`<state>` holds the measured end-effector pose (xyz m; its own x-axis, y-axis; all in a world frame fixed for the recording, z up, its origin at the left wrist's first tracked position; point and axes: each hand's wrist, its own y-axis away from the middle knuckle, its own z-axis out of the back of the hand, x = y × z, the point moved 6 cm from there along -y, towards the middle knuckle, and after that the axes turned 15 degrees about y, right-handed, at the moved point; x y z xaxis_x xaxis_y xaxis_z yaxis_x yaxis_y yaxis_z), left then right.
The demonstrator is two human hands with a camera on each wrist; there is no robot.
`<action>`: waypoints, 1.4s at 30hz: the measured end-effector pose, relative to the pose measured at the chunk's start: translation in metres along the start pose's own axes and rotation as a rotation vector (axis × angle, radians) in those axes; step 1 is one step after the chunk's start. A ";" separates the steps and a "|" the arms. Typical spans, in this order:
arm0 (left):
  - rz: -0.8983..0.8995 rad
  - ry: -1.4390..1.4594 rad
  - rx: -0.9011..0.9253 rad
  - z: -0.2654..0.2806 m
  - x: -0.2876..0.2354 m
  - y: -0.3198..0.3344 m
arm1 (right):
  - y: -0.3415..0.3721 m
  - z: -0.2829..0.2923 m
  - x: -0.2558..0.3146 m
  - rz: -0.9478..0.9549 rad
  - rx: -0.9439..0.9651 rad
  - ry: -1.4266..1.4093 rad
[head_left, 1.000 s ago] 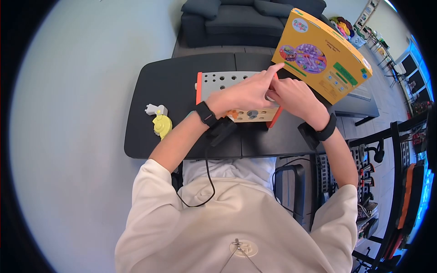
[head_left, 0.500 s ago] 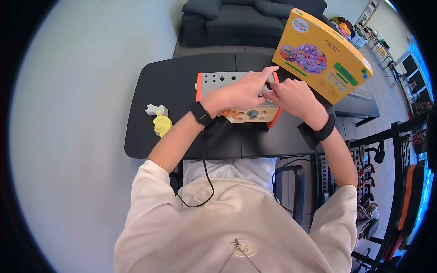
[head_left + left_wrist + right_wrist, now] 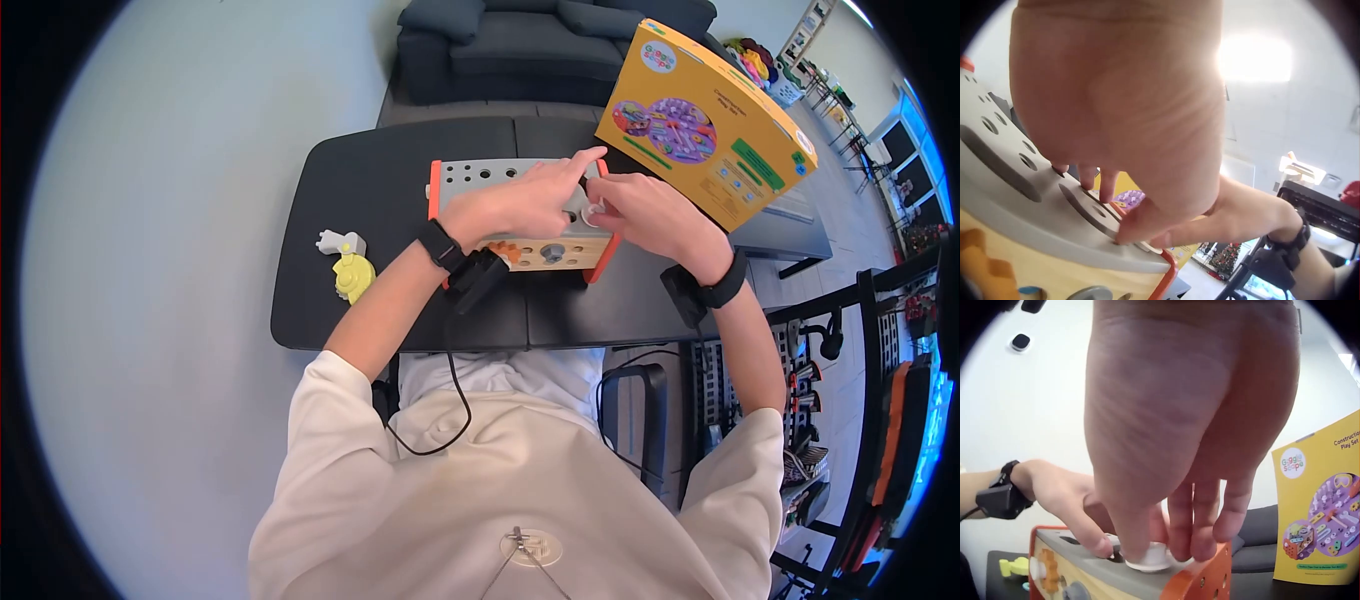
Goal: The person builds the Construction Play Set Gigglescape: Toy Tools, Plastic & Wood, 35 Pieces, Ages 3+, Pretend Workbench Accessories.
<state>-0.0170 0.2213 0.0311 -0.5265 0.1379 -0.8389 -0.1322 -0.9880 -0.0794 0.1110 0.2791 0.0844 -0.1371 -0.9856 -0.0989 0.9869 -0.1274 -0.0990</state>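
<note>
A toy workbench [image 3: 470, 180] with a grey perforated top, wooden front and orange sides stands on the black table. My left hand [image 3: 525, 203] lies over its top; the fingertips [image 3: 1107, 187] touch the grey surface beside a slot. At the right end, my right hand [image 3: 655, 215] pinches a white round piece [image 3: 1149, 559] with a flat rim, which sits on the top. My right thumb covers part of it. On the wooden front are an orange gear [image 3: 1050, 570] and a grey knob [image 3: 553, 254].
A yellow-and-white toy part [image 3: 352, 270] lies on the table [image 3: 400, 140] at left. Behind the workbench at right stands a yellow play-set box [image 3: 700, 130]. Beyond the table is a dark sofa [image 3: 540, 50]; a black rack [image 3: 870, 330] stands at right.
My right hand has shifted slightly right and away from my left hand, and the white round piece now shows under its fingers. My left hand has drawn back a little to the left.
</note>
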 end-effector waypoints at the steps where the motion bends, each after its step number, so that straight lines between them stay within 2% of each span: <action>1: 0.001 -0.001 -0.001 -0.002 -0.003 0.001 | -0.005 -0.007 -0.004 -0.057 0.073 0.113; 2: -0.030 -0.069 -0.042 -0.005 -0.008 0.003 | -0.008 -0.013 -0.007 -0.114 0.147 0.226; 6: -0.063 -0.165 -0.142 -0.006 -0.022 0.009 | -0.006 -0.016 -0.001 -0.114 0.148 0.417; 7: -0.060 -0.163 -0.147 -0.008 -0.016 0.009 | -0.002 -0.007 0.001 -0.088 0.084 0.353; 9: -0.179 -0.234 -0.145 -0.010 -0.009 0.007 | 0.003 -0.005 -0.001 -0.062 0.023 0.291; 10: -0.180 -0.232 -0.144 -0.006 -0.012 0.006 | 0.004 -0.003 0.001 -0.023 -0.113 0.165; 11: -0.094 -0.157 -0.089 -0.004 -0.009 0.005 | 0.007 0.001 0.002 0.014 -0.249 0.038; 12: -0.007 -0.085 -0.035 -0.003 -0.007 0.005 | 0.007 0.000 0.001 0.012 -0.251 0.037; 14: 0.006 -0.075 -0.028 -0.002 -0.011 0.006 | -0.001 -0.007 -0.001 -0.022 -0.091 0.105; 15: 0.019 -0.060 -0.021 -0.002 -0.012 0.006 | -0.005 -0.009 0.000 -0.019 -0.095 0.105; 17: -0.004 -0.097 -0.049 -0.007 -0.015 0.007 | -0.011 -0.026 -0.004 -0.102 0.076 0.336; 20: -0.032 -0.154 -0.083 -0.010 -0.023 0.008 | -0.006 -0.023 -0.002 -0.106 0.120 0.453; 21: -0.035 -0.172 -0.089 -0.012 -0.025 0.009 | -0.003 -0.018 0.000 -0.100 0.121 0.454; 22: -0.033 -0.171 -0.095 -0.016 -0.020 0.009 | -0.001 -0.009 0.001 -0.125 0.089 0.331; 24: -0.132 -0.346 -0.182 -0.023 -0.015 0.010 | 0.006 -0.003 0.001 -0.133 0.047 0.193; 25: -0.132 -0.347 -0.182 -0.021 -0.016 0.011 | 0.006 -0.005 0.000 -0.133 0.046 0.193; 27: -0.038 -0.164 -0.134 -0.017 -0.012 0.013 | 0.004 -0.013 0.001 -0.082 0.049 0.102; 31: 0.003 -0.291 -0.162 -0.009 -0.010 0.043 | 0.002 -0.021 -0.002 -0.043 0.012 0.151; 33: 0.131 -0.622 -0.193 -0.003 0.003 0.061 | 0.007 -0.017 0.000 -0.041 0.002 0.088; 37: 0.133 -0.690 -0.228 -0.004 0.013 0.076 | 0.010 -0.016 0.005 -0.090 0.018 0.045; 42: 0.120 -0.771 -0.307 -0.011 0.009 0.081 | 0.008 -0.026 0.010 -0.076 -0.052 0.136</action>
<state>-0.0233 0.1418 0.0114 -0.9638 -0.0712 -0.2569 0.1373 -0.9586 -0.2495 0.1149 0.2716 0.0572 -0.2252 -0.9486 -0.2222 0.9679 -0.1918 -0.1622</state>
